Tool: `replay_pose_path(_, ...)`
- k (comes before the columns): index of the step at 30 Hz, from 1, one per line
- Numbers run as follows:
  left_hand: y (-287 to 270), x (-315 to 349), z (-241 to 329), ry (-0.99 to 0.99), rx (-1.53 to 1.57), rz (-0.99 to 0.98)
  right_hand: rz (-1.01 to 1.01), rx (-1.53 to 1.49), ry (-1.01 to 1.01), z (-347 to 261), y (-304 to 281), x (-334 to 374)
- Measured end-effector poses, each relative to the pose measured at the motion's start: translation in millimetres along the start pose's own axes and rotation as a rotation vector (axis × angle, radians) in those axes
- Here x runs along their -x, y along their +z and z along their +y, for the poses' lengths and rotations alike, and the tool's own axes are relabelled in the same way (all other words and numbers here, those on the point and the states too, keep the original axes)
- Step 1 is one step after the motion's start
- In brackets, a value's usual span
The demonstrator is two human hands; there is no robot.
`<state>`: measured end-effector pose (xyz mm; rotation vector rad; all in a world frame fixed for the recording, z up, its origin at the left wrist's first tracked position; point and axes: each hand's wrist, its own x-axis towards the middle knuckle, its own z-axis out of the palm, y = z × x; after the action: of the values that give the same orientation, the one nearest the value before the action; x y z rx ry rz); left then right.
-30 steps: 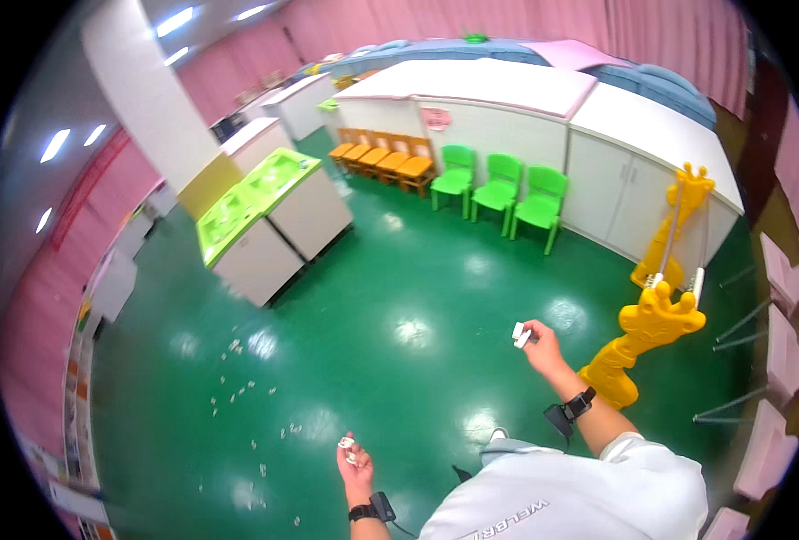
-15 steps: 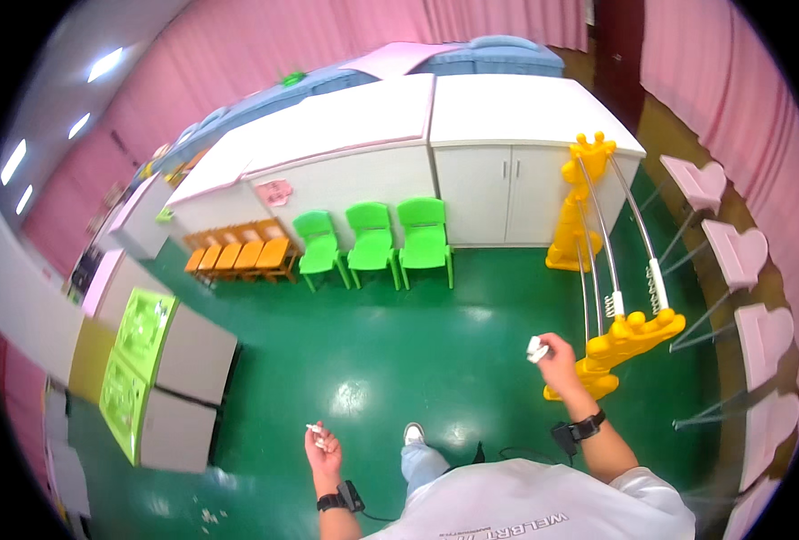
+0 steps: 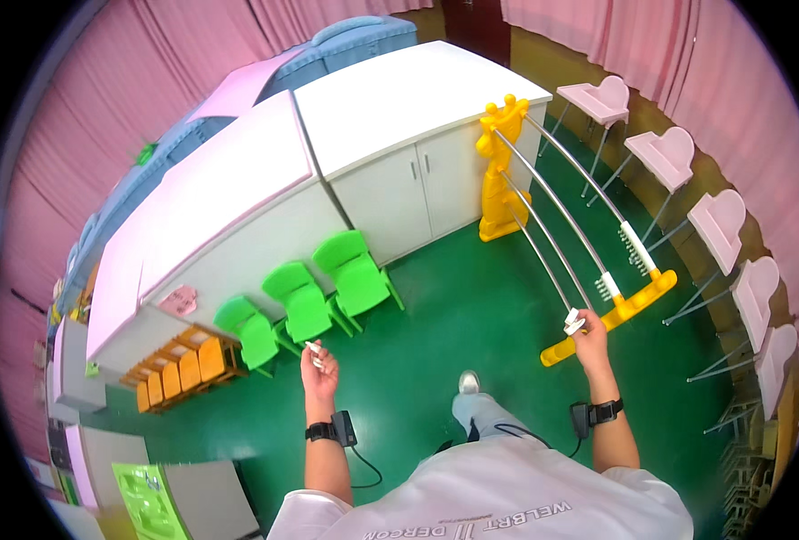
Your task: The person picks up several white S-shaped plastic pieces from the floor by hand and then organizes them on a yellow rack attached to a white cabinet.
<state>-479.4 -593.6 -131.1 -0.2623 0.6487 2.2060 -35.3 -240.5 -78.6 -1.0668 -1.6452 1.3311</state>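
My left hand (image 3: 321,378) is closed around small white plastic pieces (image 3: 314,347), held in front of my body with part of them hidden by the fingers. In my right hand (image 3: 592,346) a larger white plastic piece (image 3: 573,320) sticks out between thumb and fingers; its exact kind does not show. That hand appears close to the near end of a yellow animal-shaped rack (image 3: 498,180) with metal rails (image 3: 552,193). White toothed or clip-like strips (image 3: 635,247) sit on the rails near the rack's near end. Both wrists wear black straps with small boxes.
Green chairs (image 3: 356,274) and small orange chairs (image 3: 184,367) line the white cabinets (image 3: 390,193). Several pink high chairs (image 3: 660,155) stand along the right wall. A green play unit (image 3: 148,504) is at the lower left. The floor (image 3: 408,360) is green and shiny.
My view has turned to the right, so cabinets and chairs shift left. The rack now lies nearer the middle. Both hands still hold their white pieces.
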Motion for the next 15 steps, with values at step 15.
replay_pose_path(15,228,-382,37,-0.043,-0.418,0.113,-0.125,0.298,-0.255,-36,238,-421)
